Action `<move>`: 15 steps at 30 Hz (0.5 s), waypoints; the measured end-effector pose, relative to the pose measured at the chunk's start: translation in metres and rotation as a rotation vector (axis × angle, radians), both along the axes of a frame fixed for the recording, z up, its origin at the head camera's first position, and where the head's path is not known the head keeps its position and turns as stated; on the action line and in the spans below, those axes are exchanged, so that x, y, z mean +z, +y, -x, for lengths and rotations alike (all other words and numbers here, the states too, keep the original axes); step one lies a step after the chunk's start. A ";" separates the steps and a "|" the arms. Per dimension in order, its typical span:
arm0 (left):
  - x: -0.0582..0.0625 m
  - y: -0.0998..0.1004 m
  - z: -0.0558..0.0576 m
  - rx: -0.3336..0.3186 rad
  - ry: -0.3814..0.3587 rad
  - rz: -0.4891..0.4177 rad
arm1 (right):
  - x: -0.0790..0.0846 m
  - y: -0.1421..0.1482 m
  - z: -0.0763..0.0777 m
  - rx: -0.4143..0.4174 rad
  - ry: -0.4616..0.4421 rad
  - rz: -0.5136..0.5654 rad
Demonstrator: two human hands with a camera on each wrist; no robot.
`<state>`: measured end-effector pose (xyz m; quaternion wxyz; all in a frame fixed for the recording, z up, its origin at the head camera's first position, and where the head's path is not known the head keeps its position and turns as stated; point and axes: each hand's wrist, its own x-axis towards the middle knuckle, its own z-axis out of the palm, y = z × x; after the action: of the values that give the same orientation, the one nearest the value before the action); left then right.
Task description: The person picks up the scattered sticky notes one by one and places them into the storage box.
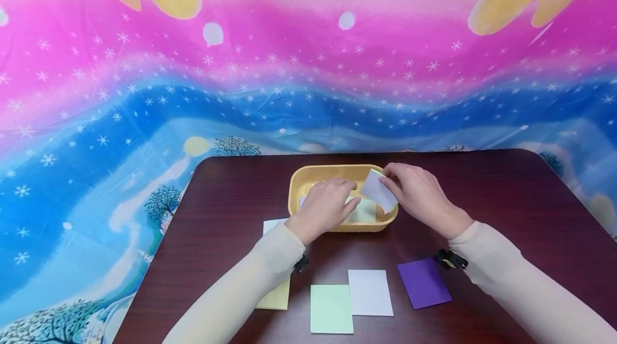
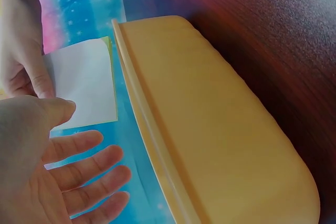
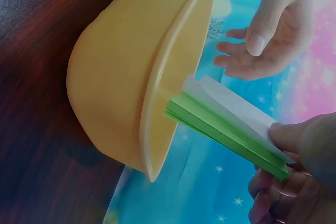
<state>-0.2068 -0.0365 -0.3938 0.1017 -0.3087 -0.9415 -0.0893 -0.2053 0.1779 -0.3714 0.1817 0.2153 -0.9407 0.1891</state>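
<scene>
My right hand (image 1: pixel 424 194) pinches a pad of sticky notes (image 1: pixel 378 191) between thumb and fingers, holding it tilted over the right end of a yellow plastic basin (image 1: pixel 356 227). Its face is white; in the right wrist view its edge shows a thick band of bright green sheets (image 3: pixel 226 135). Over the basin's left half is my left hand (image 1: pixel 328 202), its fingers loosely spread and holding nothing, as the left wrist view shows. A pale green pad (image 1: pixel 363 211) lies inside the basin, partly hidden by the left hand.
In front of the basin lie a light green pad (image 1: pixel 331 309), a white pad (image 1: pixel 370 293) touching it and a purple pad (image 1: pixel 424 283). A yellow pad (image 1: pixel 276 298) and a white one (image 1: pixel 273 225) are partly covered by my left sleeve. A patterned cloth hangs behind the dark table (image 1: pixel 482 188).
</scene>
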 end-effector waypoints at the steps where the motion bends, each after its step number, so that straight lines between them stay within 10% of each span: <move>1: 0.000 0.000 0.000 0.004 -0.006 0.002 | -0.001 0.000 0.001 -0.002 0.001 -0.002; 15: -0.002 -0.005 0.004 0.018 0.006 -0.003 | -0.011 -0.008 0.010 -0.001 -0.025 -0.032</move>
<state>-0.2108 -0.0413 -0.3961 0.1055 -0.3005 -0.9438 -0.0888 -0.2155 0.1704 -0.3826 0.1666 0.2151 -0.9459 0.1768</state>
